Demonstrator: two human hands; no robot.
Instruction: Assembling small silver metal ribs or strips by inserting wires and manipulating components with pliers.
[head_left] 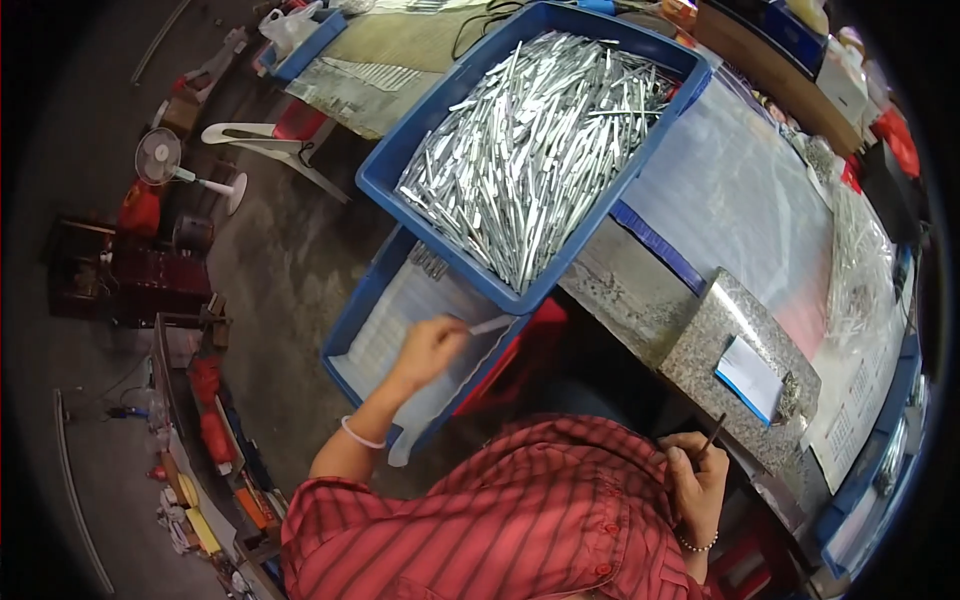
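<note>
My left hand (428,352) is over the lower blue tray (345,355), its fingers pinched on a slender silvery metal piece (490,326) that points right. Above it, a large blue bin (400,208) is heaped with many similar slender metal pieces (535,150). A few metal pieces (428,262) lie at the far end of the lower tray, partly under the bin. Close to my body on the right, my right hand (695,482) is closed around a thin dark stick (713,431); its lower end is hidden in the fingers.
A granite slab (705,325) on the workbench carries a white pad with a blue edge (750,380). Behind it lies clear plastic sheeting (735,190). Something red (515,355) stands beside the lower tray. A white fan (160,157) and a chair (255,135) are at left.
</note>
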